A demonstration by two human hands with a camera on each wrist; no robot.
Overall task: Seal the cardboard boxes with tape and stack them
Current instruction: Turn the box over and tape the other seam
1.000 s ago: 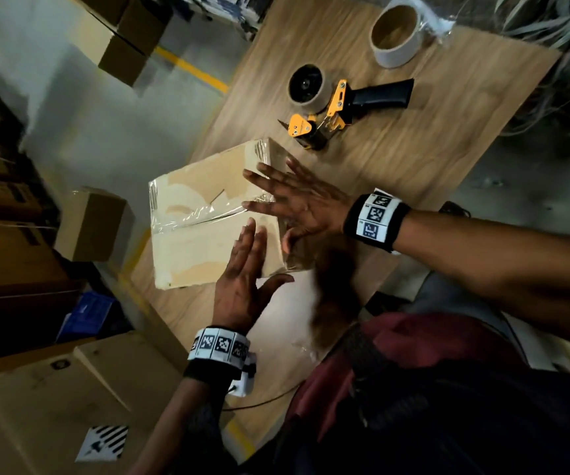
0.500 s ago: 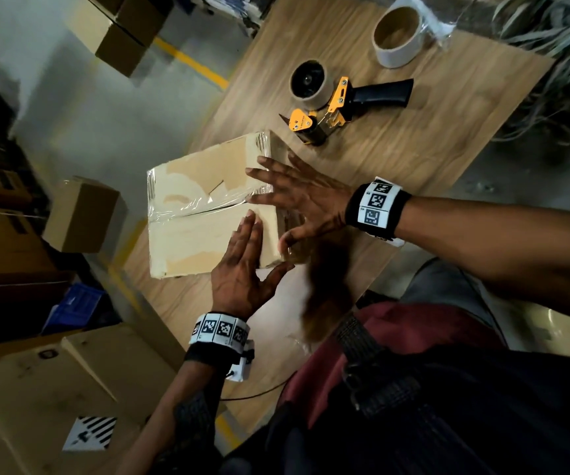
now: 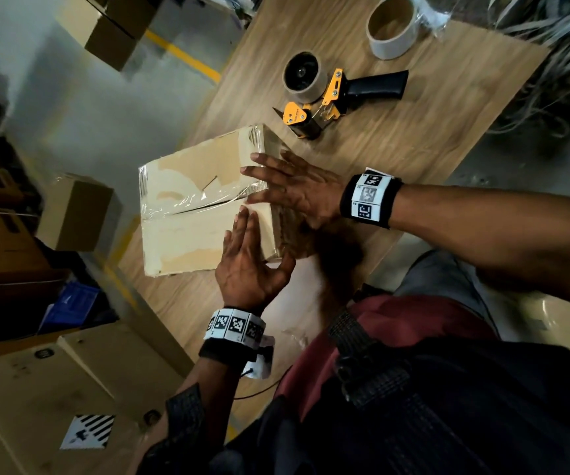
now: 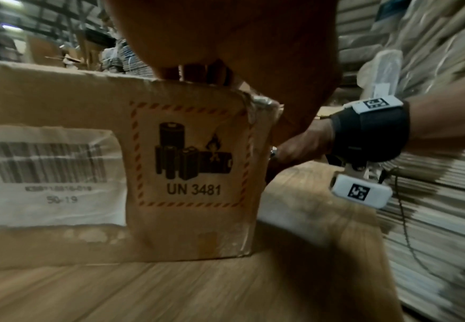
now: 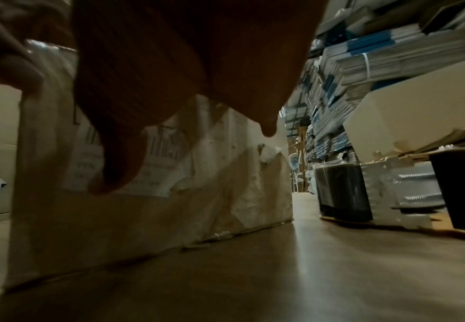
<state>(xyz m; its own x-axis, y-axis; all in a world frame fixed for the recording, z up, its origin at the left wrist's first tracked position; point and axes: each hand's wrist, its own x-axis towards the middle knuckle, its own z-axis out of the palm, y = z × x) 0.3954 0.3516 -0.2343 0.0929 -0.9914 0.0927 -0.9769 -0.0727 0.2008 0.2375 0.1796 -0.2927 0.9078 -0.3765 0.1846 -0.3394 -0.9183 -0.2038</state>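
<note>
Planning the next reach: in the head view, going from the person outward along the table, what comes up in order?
left hand → cardboard box → tape dispenser → loose tape roll.

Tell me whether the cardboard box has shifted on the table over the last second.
No. The cardboard box keeps the same gap and angle to the tape dispenser lying on the table; only the head camera's framing has drifted.

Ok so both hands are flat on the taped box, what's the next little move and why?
Probably curl both hands round the cardboard box and lift it for stacking: clear tape already spans its seam, left hand and right hand lie flat, and the tape dispenser is set aside.
</note>
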